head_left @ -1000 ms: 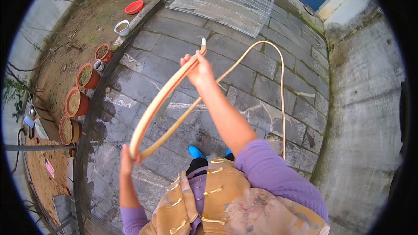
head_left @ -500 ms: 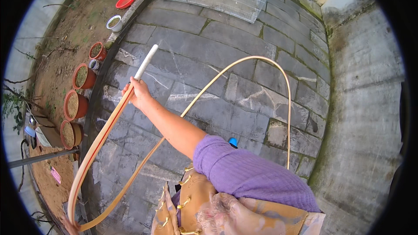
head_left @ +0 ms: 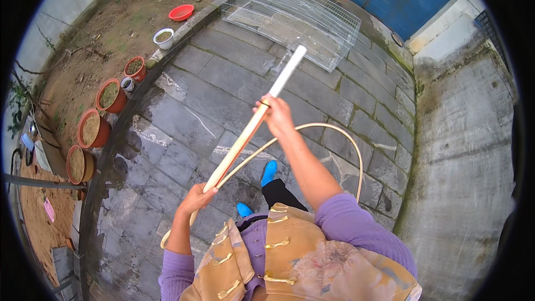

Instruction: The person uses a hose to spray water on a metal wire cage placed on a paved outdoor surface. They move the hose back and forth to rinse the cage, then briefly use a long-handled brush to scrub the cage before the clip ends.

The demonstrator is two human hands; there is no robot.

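While the left hand [head_left: 195,198] and right hand [head_left: 277,117] both have their fingers wrapped round the hose [head_left: 235,147], its white pipe [head_left: 287,71] points above the paving [head_left: 234,78] toward the far edge. Wet patches darken the left edge and slabs elsewhere look drier, so coverage seems partial. A wire cage [head_left: 292,19] blocks slabs near the far edge; flower pots [head_left: 101,132] stand beyond the left edge.
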